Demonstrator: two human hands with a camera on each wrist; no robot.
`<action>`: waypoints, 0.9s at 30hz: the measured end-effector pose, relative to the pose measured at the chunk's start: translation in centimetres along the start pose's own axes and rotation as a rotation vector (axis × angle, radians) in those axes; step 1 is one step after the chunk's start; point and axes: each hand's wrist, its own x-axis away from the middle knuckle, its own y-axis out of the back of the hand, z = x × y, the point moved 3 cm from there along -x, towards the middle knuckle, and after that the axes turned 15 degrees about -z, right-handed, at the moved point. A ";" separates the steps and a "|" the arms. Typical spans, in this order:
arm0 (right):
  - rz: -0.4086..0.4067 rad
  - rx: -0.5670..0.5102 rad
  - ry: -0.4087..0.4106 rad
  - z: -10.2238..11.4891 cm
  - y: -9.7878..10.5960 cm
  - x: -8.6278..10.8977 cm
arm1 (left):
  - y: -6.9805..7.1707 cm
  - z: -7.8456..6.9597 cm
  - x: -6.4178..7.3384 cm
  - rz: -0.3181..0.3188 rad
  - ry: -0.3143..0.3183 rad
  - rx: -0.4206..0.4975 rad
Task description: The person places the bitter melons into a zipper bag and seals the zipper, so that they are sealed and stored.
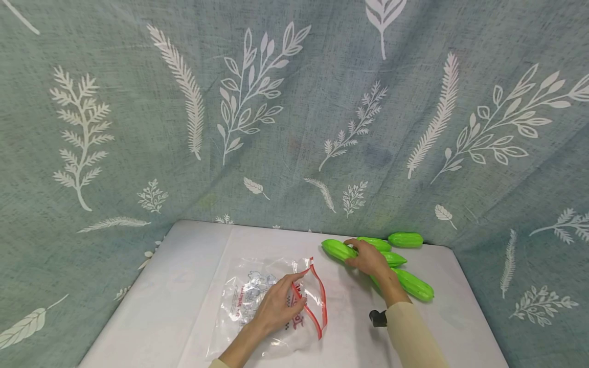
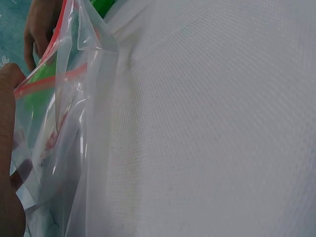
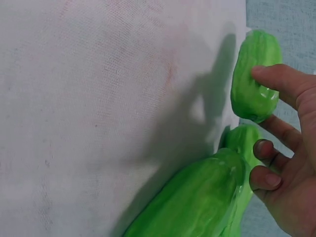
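Note:
A clear plastic zip bag (image 1: 236, 306) with red zip edges and printed drawings lies flat, its mouth gaping toward the right. My left hand (image 1: 278, 304) holds the bag near its mouth, fingers at the red edge; the left wrist view shows the clear film (image 2: 69, 133) raised beside the fingers. With thumb and fingers, my right hand (image 1: 369, 259) pinches a bright green cucumber-shaped vegetable (image 1: 337, 249). In the right wrist view this cucumber (image 3: 254, 54) shows above the white cloth, the thumb across its side and two other fingers curled below it.
Several more green cucumbers lie around and under the right forearm, among them one at the back edge (image 1: 405, 239) and a long one (image 1: 414, 284) nearer the front. A white cloth covers the table (image 1: 184, 276). Behind and beside it hangs a leaf-patterned green curtain (image 1: 285, 128).

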 end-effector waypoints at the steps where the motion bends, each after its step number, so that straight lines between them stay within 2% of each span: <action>1: -0.005 -0.002 0.006 0.0 0.1 0.1 | 0.0 0.0 0.0 -0.002 -0.003 0.001; 11: -0.051 -0.041 0.035 -0.4 1.1 1.2 | 0.0 -0.1 0.0 -0.027 -0.033 0.002; 27: -0.105 -0.081 0.054 -1.1 2.0 3.1 | -0.4 0.0 -0.1 -0.009 -0.020 0.002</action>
